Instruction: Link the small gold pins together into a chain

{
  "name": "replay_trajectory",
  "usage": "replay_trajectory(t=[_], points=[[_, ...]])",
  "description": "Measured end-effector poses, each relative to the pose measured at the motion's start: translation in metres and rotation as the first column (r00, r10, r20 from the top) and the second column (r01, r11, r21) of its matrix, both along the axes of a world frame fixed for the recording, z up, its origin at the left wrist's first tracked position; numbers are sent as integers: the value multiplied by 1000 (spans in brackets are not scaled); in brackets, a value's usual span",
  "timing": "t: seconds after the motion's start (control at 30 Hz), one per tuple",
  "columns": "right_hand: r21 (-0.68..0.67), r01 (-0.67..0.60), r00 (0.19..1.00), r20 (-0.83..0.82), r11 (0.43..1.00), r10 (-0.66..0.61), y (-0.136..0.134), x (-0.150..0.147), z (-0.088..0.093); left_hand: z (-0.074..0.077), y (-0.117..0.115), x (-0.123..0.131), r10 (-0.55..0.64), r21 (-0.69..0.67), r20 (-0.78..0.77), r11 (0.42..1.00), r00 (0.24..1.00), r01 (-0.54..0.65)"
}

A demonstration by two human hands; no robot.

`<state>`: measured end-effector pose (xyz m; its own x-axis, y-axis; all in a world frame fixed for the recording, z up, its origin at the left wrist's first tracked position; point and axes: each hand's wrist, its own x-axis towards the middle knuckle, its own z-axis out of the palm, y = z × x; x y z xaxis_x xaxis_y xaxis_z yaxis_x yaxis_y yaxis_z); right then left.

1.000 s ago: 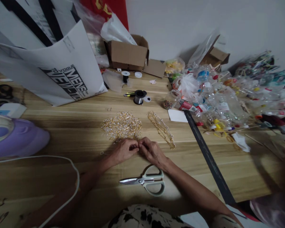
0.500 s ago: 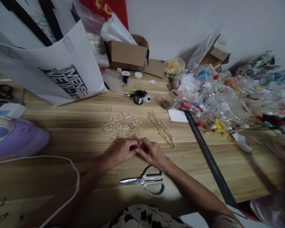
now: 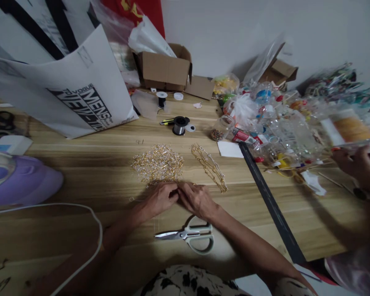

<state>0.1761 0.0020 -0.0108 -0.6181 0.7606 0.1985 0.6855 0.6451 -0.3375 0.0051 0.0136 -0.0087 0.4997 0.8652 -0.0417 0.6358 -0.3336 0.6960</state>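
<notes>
My left hand [image 3: 160,200] and my right hand [image 3: 199,200] meet at the fingertips over the wooden table. Both are closed in a pinch, and whatever lies between the fingers is too small to make out. Directly beyond them is a tangled heap of gold and clear beaded pieces [image 3: 158,163]. Several gold beaded chains [image 3: 210,167] lie to the right of the heap. Below my hands rest scissors with pale handles [image 3: 186,235], blades pointing left. Thin thread-like lines hang near the blade tip, under my left hand.
Wire spools [image 3: 179,126] and a cardboard box [image 3: 165,68] stand at the back. A white bag [image 3: 89,90] and a purple appliance [image 3: 33,179] with a white cable occupy the left. Beyond a dark strip [image 3: 271,201], plastic bottles [image 3: 296,127] pile up; another person's hand [image 3: 362,164] holds a container there.
My fingers have shifted slightly, the right ones now more flattened over the pinch. At the far right, another person's hand has come into view with a container.
</notes>
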Motion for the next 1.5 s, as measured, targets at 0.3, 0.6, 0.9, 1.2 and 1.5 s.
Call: replay_trajectory(t=[0.3, 0.6, 0.9, 1.2, 1.5], points=[[-79, 45, 995, -87, 996, -52, 2, 4, -9, -3, 0, -1, 4, 8, 12, 1000, 1000, -4], [-337, 42, 928, -336, 941, -162, 10, 6, -3, -5, 3, -2, 48, -117, 140, 993, 989, -32], [-455, 7, 863, -448, 891, -236, 13, 9, -3, -15, 6, -4, 87, -186, 257, 982, 962, -39], [-573, -50, 768, -546, 818, -336, 12, 7, -4, -22, 10, -6, 146, -338, 413, 941, 899, 3], [-581, -55, 744, -566, 812, -355, 12, 6, -4, -26, 11, -9, 134, -338, 445, 941, 885, 28]])
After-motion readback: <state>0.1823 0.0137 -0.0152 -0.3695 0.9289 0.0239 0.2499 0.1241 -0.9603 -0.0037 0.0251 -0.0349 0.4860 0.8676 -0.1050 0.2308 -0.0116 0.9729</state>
